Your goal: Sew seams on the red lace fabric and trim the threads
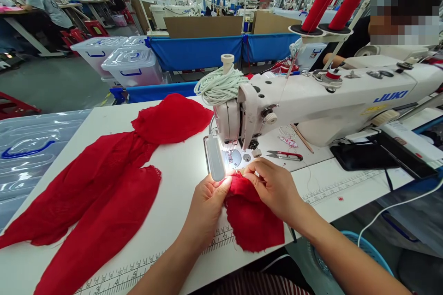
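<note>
A piece of red fabric (256, 221) hangs from my two hands toward the table's front edge, just before the sewing machine (311, 97). My left hand (211, 198) pinches its upper left edge between thumb and fingers. On the upper right edge, my right hand (272, 184) is closed in a pinch too. Both sets of fingertips are close together near the lit needle area; the needle itself is hidden. A small white lamp (216, 159) shines right above my left fingertips. Left of my hands, larger red fabric pieces (100, 184) lie loosely across the table.
Thread snips (285, 156) lie right of the needle plate, near a black phone (360, 154). Red thread cones (320, 4) stand above the machine. A ruler strip (138, 265) runs along the table front. A clear plastic box (34, 156) is at the left; a co-worker sits at the far right.
</note>
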The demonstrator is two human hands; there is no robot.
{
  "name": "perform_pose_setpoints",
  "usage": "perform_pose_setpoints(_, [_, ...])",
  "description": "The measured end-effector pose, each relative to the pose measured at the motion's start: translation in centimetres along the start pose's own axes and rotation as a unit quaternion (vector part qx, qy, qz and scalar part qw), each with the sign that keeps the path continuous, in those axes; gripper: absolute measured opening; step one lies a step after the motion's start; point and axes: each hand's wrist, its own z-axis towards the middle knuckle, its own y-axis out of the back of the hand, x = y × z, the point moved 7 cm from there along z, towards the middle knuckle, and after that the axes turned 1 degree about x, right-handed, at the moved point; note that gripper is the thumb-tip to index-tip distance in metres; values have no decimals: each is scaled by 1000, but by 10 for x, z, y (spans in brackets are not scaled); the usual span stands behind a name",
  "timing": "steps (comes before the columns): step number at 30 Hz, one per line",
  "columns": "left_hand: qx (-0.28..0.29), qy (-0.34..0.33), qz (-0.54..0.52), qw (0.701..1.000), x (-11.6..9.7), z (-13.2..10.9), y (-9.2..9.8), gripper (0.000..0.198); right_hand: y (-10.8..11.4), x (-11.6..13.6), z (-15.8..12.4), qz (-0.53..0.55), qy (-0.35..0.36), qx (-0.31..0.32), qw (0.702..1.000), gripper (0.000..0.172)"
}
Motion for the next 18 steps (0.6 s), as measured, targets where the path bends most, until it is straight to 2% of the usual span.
perform_pose_setpoints(4, [0,22,-10,1000,3,1,0,28,5,6,-5,-34,35,-45,998,14])
perform_pose_setpoints(8, [-15,14,-40,999,4,1,3,30,14,21,-21,-12,47,-110,993,16])
perform_pose_setpoints(12, [-35,15,-37,999,5,1,7,26,-2,27,-29,-1,35,-63,997,17])
perform_pose_setpoints(15, [-22,14,-36,999,3,1,5,26,-7,18,-26,-15,-8,-76,997,18])
perform_pose_setpoints(18, [-18,30,-36,999,6,2,5,23,-9,13,-23,-5,-26,-61,998,17])
